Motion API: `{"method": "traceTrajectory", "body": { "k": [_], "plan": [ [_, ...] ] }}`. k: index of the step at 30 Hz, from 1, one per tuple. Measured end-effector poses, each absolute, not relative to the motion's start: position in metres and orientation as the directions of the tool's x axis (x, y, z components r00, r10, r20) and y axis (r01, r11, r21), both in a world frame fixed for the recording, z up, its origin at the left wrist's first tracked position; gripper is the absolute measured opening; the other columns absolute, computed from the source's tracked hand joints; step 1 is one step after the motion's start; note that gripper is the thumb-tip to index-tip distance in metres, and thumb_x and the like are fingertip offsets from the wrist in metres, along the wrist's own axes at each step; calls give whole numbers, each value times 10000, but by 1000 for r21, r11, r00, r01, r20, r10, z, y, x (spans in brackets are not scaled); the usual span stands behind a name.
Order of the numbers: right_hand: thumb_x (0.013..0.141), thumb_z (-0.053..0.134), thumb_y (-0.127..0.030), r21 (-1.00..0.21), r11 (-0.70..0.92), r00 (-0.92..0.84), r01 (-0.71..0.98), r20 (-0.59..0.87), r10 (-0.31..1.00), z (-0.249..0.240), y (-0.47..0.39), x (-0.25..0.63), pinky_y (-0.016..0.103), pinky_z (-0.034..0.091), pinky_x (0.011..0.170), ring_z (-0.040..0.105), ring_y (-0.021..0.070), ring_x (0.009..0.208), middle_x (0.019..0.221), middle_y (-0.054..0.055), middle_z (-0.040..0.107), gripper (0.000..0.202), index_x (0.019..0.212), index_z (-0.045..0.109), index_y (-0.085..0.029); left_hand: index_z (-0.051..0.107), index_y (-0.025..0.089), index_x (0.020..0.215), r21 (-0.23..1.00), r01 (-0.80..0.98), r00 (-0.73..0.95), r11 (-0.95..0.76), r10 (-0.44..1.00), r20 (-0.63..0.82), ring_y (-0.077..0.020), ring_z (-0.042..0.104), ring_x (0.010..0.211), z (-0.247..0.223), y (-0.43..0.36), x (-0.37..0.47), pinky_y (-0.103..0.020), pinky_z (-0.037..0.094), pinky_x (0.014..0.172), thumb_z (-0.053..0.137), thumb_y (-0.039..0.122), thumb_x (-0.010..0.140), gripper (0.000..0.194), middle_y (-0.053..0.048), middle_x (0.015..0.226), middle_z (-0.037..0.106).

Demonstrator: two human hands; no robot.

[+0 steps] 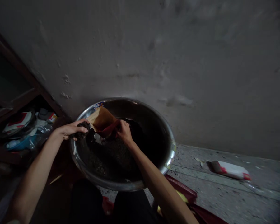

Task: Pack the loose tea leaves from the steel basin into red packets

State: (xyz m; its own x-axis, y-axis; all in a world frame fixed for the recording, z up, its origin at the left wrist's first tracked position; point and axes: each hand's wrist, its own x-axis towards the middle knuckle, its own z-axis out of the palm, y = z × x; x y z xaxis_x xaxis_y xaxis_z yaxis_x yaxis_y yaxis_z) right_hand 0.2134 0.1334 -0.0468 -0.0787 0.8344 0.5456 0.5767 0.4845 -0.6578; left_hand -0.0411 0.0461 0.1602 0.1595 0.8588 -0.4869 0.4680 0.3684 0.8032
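Note:
A wide metal basin (130, 186) holds dark, loose, crumbly material (121, 152). Over its left side is a paper bag (102, 119), tan and red, with its mouth open toward the left. My right hand (124, 132) grips the bag's red edge. At the basin's left rim, my left hand (74, 128) is curled round a clump of dark material (82, 129), right beside the bag's mouth. Inside the bag, the contents cannot be made out.
A grey wall (154, 62) stands behind the basin. On the speckled floor (214, 193) at the right lies a white and red packet (233, 170). Dark red packaging (182, 188) is near my right forearm. A shelf at the left holds a blue bowl (22, 143) and plastic bags.

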Motion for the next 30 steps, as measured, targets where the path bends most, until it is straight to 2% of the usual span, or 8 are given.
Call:
{"method": "traceTrajectory", "body": {
  "k": [8,13,16,19,21,24,27,30],
  "plan": [
    [744,511,-169,-647,475,-91,596,534,841,-46,134,213,400,407,803,530,284,890,892,104,605,145,873,479,-225,474,265,1189,877,405,251,260,890,-380,-124,579,553,210,62,-14,-115,265,380,762,347,684,587,-2,757,625],
    [749,512,-178,-634,472,-88,612,539,838,-46,136,212,389,399,787,523,280,876,868,94,600,120,846,468,-234,539,251,1151,834,526,210,170,924,-321,-99,552,531,199,82,28,-162,382,436,724,297,719,472,22,763,625],
    [735,510,-167,-635,467,-76,616,542,837,-45,137,213,384,395,786,520,276,874,861,88,600,134,842,467,-236,605,198,1106,752,654,130,84,967,-221,-144,641,679,171,102,47,-251,519,607,690,273,749,374,-22,863,688],
    [727,504,-156,-637,472,-89,609,537,839,-44,138,215,390,398,808,524,277,898,883,92,607,154,859,477,-231,684,160,1013,536,842,120,-70,991,-59,-203,685,919,144,123,58,-295,533,823,677,244,746,280,-77,1004,728],
    [723,505,-150,-637,467,-97,613,526,845,-43,138,216,398,398,824,525,282,917,900,98,610,161,861,480,-227,713,172,980,408,902,178,-142,983,-51,-217,688,970,134,133,61,-295,523,860,652,242,772,228,-79,1030,741],
    [725,507,-150,-643,435,-67,631,513,856,-41,136,216,408,401,838,523,286,919,904,106,613,157,860,480,-225,724,187,904,370,904,248,-214,968,-46,-197,701,883,133,135,66,-280,525,808,572,221,849,165,-58,947,757],
    [747,497,-154,-663,381,11,644,506,862,-40,134,217,411,404,842,522,286,910,905,111,620,142,869,485,-227,715,171,933,341,892,198,-297,934,296,-177,694,838,138,119,70,-275,518,792,531,196,901,188,-61,897,753],
    [760,480,-152,-691,328,73,644,483,873,-39,134,218,413,406,837,528,286,909,916,113,629,132,868,489,-227,689,150,1085,216,891,186,-400,755,629,-159,689,804,133,91,68,-265,514,767,494,222,964,240,-80,911,749]
  ]
}}
